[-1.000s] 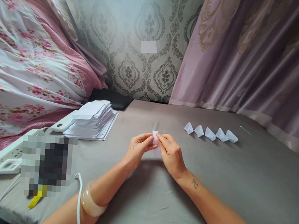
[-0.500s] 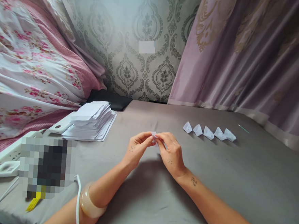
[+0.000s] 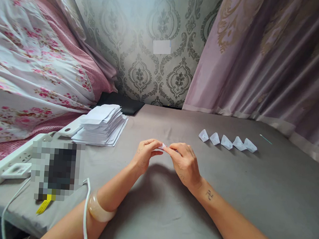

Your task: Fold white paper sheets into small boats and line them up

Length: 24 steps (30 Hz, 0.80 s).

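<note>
Between my two hands is a small folded piece of white paper (image 3: 162,146), mostly covered by fingers. My left hand (image 3: 145,153) pinches its left side between thumb and fingers. From the right, my right hand (image 3: 185,161) grips the other side, with thumb and forefinger pressed on the paper. Both hands are held above the grey cloth. To their right stands a row of several folded white paper shapes (image 3: 226,142), pointed like little boats. On the left lies a tall stack of white paper sheets (image 3: 101,124).
A white power strip (image 3: 17,160) with a plug and white cable (image 3: 86,201) runs along the left edge. Nearby is a pixelated dark item (image 3: 63,167). A black flat object (image 3: 122,103) lies behind the stack, and a thin green-white stick (image 3: 265,139) at the far right.
The fingers have shifted on the paper; less of it shows, and the right thumb and forefinger now lie closer along it. The whole view has moved slightly.
</note>
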Each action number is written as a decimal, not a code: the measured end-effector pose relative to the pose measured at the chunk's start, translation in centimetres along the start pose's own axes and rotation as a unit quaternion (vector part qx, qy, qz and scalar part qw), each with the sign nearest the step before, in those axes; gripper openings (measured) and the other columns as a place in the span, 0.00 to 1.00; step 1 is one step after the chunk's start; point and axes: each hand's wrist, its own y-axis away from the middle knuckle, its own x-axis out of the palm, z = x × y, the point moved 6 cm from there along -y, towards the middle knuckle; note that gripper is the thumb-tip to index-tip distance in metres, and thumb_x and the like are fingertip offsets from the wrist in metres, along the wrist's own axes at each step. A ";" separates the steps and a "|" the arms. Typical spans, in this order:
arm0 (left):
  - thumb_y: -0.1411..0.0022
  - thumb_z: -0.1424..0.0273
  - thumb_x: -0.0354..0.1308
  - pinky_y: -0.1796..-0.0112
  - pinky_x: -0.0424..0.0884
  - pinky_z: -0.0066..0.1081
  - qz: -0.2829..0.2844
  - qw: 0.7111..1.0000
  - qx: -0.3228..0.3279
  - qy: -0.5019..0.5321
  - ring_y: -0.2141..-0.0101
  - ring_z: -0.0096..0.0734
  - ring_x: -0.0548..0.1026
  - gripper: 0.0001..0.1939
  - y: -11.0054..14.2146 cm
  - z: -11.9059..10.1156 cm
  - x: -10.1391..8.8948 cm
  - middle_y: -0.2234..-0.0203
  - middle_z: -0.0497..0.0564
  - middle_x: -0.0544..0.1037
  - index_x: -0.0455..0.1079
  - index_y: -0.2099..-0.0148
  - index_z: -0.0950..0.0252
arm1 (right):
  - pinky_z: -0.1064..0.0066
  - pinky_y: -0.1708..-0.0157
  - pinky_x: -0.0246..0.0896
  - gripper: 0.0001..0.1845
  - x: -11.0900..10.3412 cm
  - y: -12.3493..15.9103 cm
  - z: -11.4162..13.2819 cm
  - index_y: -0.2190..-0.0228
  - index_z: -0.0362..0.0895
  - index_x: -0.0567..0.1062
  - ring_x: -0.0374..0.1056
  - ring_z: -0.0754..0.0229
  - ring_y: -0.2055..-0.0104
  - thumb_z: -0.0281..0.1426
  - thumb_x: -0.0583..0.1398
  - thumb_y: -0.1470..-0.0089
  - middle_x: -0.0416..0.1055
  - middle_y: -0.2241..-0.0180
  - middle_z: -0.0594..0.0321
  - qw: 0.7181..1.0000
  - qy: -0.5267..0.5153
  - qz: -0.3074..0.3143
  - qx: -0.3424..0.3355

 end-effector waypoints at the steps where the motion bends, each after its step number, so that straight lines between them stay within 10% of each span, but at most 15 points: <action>1: 0.51 0.68 0.61 0.63 0.70 0.30 0.001 1.000 -0.004 0.005 0.66 0.31 0.71 0.07 0.0 0.0 0.0 0.73 0.51 0.74 0.75 0.75 0.67 | 0.69 0.64 0.58 0.19 -0.1 0.0 0.0 0.57 0.52 0.75 0.65 0.62 0.64 0.21 0.53 0.43 0.73 0.67 0.62 1.000 -0.002 -0.004 -0.001; 11: 0.52 0.68 0.62 0.61 0.68 0.31 0.028 0.999 -0.031 0.028 0.64 0.32 0.72 0.07 0.0 0.1 0.4 0.71 0.52 0.77 0.75 0.76 0.66 | 0.68 0.62 0.60 0.20 -0.6 0.1 -0.5 0.57 0.54 0.76 0.65 0.62 0.63 0.20 0.53 0.43 0.73 0.66 0.63 1.000 -0.022 -0.016 0.003; 24: 0.49 0.64 0.62 0.65 0.62 0.26 -0.076 0.989 0.091 -0.083 0.71 0.27 0.69 0.09 0.4 -0.5 0.2 0.77 0.47 0.76 0.75 0.73 0.65 | 0.67 0.62 0.61 0.12 0.2 0.0 -0.3 0.61 0.47 0.74 0.64 0.59 0.65 0.25 0.53 0.41 0.72 0.67 0.60 0.999 -0.009 0.005 0.050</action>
